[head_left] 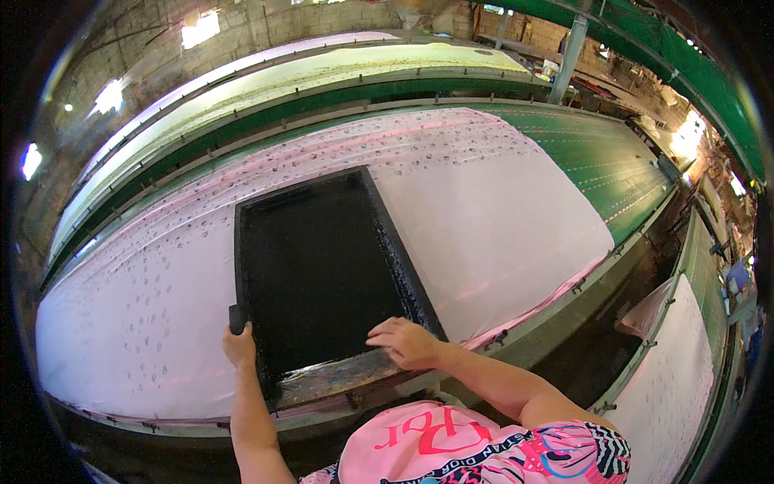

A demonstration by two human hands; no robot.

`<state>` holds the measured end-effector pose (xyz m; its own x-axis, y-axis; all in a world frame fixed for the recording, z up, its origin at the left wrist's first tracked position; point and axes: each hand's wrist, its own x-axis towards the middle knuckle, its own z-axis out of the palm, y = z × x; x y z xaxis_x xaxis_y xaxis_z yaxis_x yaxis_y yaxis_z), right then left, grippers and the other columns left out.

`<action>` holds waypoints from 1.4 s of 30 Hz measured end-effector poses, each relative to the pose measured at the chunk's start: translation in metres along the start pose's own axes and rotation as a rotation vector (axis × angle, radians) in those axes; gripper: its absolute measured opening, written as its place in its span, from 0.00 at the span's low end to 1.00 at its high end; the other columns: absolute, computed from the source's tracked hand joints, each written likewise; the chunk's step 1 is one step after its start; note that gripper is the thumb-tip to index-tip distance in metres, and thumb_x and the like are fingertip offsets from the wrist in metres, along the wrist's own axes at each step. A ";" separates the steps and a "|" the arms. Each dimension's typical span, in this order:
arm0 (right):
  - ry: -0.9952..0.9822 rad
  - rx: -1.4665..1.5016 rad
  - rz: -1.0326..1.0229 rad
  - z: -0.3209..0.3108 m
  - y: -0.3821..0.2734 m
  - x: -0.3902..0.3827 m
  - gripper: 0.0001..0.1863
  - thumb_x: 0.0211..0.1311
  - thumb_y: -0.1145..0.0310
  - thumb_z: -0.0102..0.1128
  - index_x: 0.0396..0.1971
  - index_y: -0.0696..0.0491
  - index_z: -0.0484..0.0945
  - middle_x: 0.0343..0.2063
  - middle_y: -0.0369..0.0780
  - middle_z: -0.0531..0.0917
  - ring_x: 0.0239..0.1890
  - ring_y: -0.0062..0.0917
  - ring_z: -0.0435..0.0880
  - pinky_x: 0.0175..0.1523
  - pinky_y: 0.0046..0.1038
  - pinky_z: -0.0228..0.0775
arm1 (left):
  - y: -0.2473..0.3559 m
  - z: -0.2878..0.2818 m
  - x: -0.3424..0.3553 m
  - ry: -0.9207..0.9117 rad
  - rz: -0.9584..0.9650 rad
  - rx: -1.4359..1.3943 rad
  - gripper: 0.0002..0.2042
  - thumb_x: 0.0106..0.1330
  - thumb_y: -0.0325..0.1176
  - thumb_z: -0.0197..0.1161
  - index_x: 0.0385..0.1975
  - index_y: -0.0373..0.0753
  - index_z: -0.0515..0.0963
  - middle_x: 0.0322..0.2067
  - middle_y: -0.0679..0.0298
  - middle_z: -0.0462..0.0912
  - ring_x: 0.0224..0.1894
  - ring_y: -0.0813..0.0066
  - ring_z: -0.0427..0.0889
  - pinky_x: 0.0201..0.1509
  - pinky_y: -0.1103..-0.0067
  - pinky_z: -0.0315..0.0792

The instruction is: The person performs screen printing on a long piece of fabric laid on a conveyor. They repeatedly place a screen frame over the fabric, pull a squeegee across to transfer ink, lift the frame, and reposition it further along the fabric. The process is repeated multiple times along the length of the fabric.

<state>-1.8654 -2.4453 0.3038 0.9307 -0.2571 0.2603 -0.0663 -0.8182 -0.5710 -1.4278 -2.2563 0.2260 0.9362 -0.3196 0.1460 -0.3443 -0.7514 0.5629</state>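
Black frame w/ dark panel (314, 266) lies flat on the pale pink cloth (500, 242), approx. mid-view, its far end leaning a bit toward 12 o'clock. Shiny dark smears run down its 3 o'clock side; a pale gleam shows along the near edge, at 6, next to a stained wood strip (343, 377).

L hand (239, 344) is at the frame's 8 o'clock: narrow, closed at the lower end of a small black block (236, 319) on the frame's side, forearm coming up from 7. R hand (403, 343) is at approx. 4–5 o'clock, by the near R corner: half-open, fingers loosely bent & a bit spread, forearm in from 5. Can't tell if its fingertips touch the panel or hang just above it; angle's poor.

Cloth carries small dark marks from the frame's 9 o'clock round to 12 & on toward 1; plain pink stretch at 2–3. Past the cloth's end, at 2, is the green tabletop (597, 161) w/ dotted rows. Across at 12, a long yellow cloth (355, 68) on the next table. At 4, nr the R rim, another table w/ pale pink sheet (669, 387). Grey post (571, 60) at 1, block wall (266, 28) at 11. Wearer's pink top (427, 444) w/ patterned sleeve fills 5–6.
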 end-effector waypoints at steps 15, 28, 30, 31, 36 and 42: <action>0.394 0.307 0.460 -0.015 0.131 -0.011 0.36 0.71 0.69 0.71 0.77 0.55 0.70 0.76 0.53 0.69 0.82 0.51 0.63 0.85 0.48 0.55 | -0.010 0.012 0.010 0.013 0.022 0.028 0.21 0.62 0.43 0.82 0.41 0.30 0.86 0.34 0.46 0.89 0.38 0.44 0.88 0.45 0.57 0.79; 0.794 0.764 0.589 0.021 0.153 -0.018 0.22 0.78 0.74 0.66 0.68 0.58 0.80 0.67 0.45 0.81 0.69 0.30 0.80 0.76 0.33 0.70 | -0.032 0.020 0.008 -0.042 -0.035 -0.258 0.17 0.64 0.39 0.80 0.42 0.32 0.86 0.32 0.57 0.87 0.34 0.61 0.83 0.43 0.65 0.76; 0.799 0.796 0.627 0.014 0.145 -0.017 0.21 0.80 0.73 0.66 0.69 0.58 0.81 0.66 0.43 0.82 0.68 0.28 0.80 0.76 0.32 0.70 | -0.029 0.017 0.007 -0.031 -0.034 -0.261 0.17 0.64 0.39 0.80 0.42 0.32 0.86 0.32 0.58 0.87 0.34 0.62 0.82 0.42 0.65 0.75; 0.782 0.792 0.674 0.009 0.143 -0.017 0.21 0.80 0.72 0.66 0.69 0.58 0.81 0.65 0.42 0.83 0.68 0.27 0.80 0.76 0.32 0.70 | -0.027 0.016 0.005 -0.043 -0.037 -0.261 0.17 0.64 0.39 0.79 0.42 0.31 0.86 0.31 0.58 0.86 0.34 0.62 0.82 0.42 0.65 0.75; 0.779 1.065 0.672 -0.011 0.127 -0.005 0.24 0.81 0.71 0.66 0.72 0.56 0.79 0.67 0.41 0.84 0.67 0.26 0.81 0.75 0.31 0.70 | -0.021 0.011 0.015 -0.075 0.019 -0.251 0.16 0.66 0.38 0.77 0.41 0.30 0.86 0.30 0.59 0.84 0.33 0.66 0.80 0.42 0.66 0.75; 0.701 0.995 0.489 -0.040 0.116 0.013 0.28 0.82 0.66 0.66 0.76 0.57 0.74 0.75 0.41 0.77 0.73 0.26 0.77 0.80 0.34 0.65 | -0.020 0.001 0.018 -0.195 -0.091 -0.374 0.14 0.67 0.36 0.77 0.44 0.32 0.88 0.33 0.64 0.85 0.34 0.69 0.79 0.41 0.68 0.74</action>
<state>-1.8758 -2.5643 0.2717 0.4825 -0.8751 0.0383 0.2310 0.0849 -0.9692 -1.4040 -2.2474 0.2168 0.9185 -0.3916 -0.0541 -0.1781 -0.5321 0.8277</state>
